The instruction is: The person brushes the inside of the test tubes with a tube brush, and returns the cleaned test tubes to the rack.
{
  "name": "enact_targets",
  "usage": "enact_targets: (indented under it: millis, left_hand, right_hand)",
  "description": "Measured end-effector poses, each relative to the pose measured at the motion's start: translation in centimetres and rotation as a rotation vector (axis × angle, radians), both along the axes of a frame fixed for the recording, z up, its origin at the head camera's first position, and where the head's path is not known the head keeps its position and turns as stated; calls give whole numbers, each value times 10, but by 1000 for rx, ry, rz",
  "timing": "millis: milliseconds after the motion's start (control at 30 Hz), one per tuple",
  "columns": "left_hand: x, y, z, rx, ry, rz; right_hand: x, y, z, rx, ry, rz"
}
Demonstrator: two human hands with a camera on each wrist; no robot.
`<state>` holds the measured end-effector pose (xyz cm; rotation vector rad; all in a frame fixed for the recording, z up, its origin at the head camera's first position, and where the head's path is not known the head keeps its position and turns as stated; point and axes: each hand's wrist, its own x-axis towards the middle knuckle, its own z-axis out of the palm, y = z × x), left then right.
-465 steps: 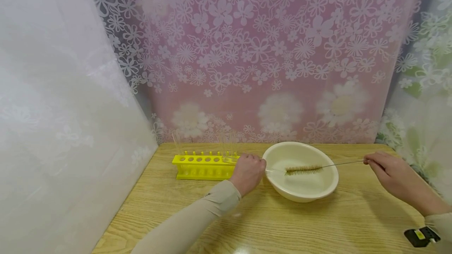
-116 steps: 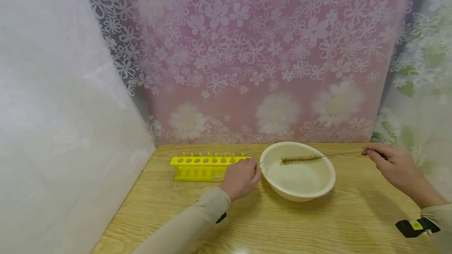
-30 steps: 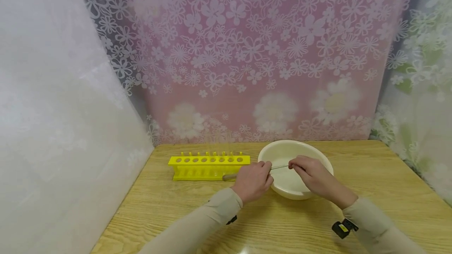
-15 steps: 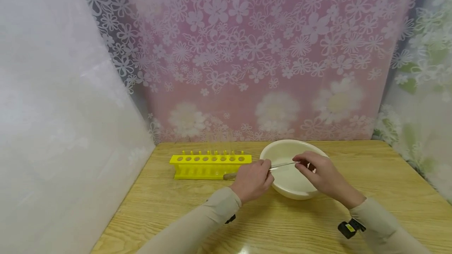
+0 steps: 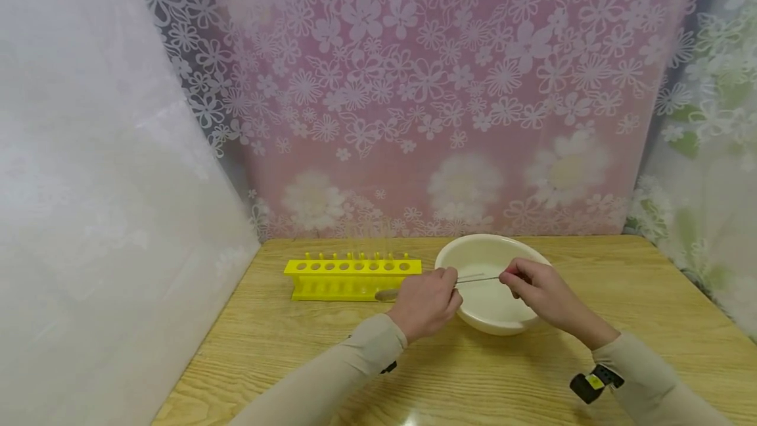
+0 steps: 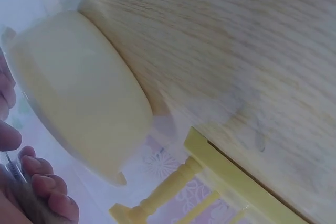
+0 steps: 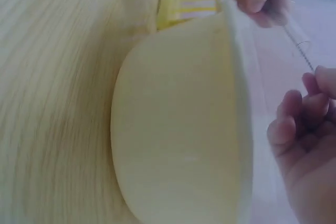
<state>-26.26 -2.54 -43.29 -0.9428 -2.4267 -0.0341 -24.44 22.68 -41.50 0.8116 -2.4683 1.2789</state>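
Observation:
In the head view my left hand (image 5: 424,302) grips a clear glass test tube (image 5: 470,276) lying almost level, its mouth toward the basin. The bristles of a test tube brush (image 5: 387,295) fill the tube's closed end, left of that hand. My right hand (image 5: 541,291) pinches the brush's thin wire handle (image 5: 481,279) above the white basin (image 5: 497,331). In the right wrist view the twisted wire (image 7: 302,51) runs out of the tube's mouth into the right fingertips (image 7: 310,85). The left wrist view shows the left fingers (image 6: 47,182) curled round the tube.
A yellow test tube rack (image 5: 319,268) stands behind and left of the left hand. Several clear test tubes (image 5: 369,238) stand up from its right half, hard to count. The wooden table (image 5: 266,360) meets a flowered curtain (image 5: 414,117) at its back edge.
Earlier the bristles were outside the tube's mouth, over the basin; now they are inside the tube. In the last second the right hand shifted slightly right. The rack's far-left tube is gone from there.

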Motion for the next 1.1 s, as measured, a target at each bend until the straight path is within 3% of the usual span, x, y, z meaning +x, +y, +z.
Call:
enact_targets:
  millis: [267,333,400,467,567,667,733,833,1100]
  left_hand:
    - [-1,4,-1,-42,64,19]
    - [-1,5,-1,-46,57,23]
    - [-1,5,-1,-37,20,24]
    - [-2,5,1,-13,-32,29]
    - [-3,4,2,29,-110,38]
    - [-4,2,3,55,-136,30]
    - [-5,1,4,58,-144,18]
    - [-6,0,5,65,-166,14]
    - [-7,-3,8,50,-170,12]
  right_hand:
    - [-2,0,12,-167,-525,-6]
    - [-3,0,14,-182,-583,-19]
    - [-3,1,13,-171,-554,-34]
    - [-2,0,9,-118,-426,-64]
    - [0,-2,2,1,-117,-95]
    - [0,-4,-2,119,210,-104]
    - [0,-3,-2,166,375,-88]
    - [-1,-3,0,206,537,-53]
    - [-6,-4,8,326,848,9]
